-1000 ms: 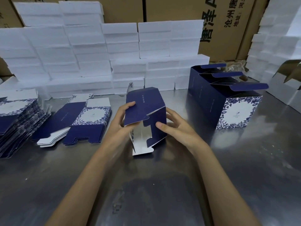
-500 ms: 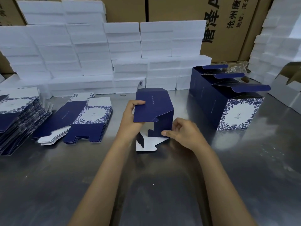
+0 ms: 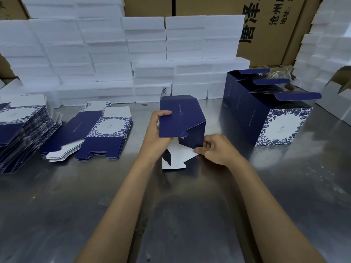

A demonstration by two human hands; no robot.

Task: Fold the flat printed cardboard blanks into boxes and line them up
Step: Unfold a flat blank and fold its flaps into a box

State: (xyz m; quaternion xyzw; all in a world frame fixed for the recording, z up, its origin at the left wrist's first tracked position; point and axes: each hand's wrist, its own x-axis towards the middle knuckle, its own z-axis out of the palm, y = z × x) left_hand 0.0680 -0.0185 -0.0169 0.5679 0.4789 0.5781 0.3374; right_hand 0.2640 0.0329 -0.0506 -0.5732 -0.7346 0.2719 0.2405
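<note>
Box (image 3: pixel 182 118) pinched between both hands' fingers (image 3: pixel 199 149).

Half-folded box (image 3: pixel 180 118): navy outside with a thin line of pale print, white inside flaps. Left of it, flat blanks (image 3: pixel 98 133): navy panels, white panels edged in blue leaf pattern. Right of it, finished boxes (image 3: pixel 266 114): navy sides and lids, white front framed by blue foliage. Behind it, foam blocks (image 3: pixel 95 54): plain white. Behind those, cartons (image 3: pixel 266 25): brown with black characters. Table (image 3: pixel 171 215): grey metal sheen.
</note>
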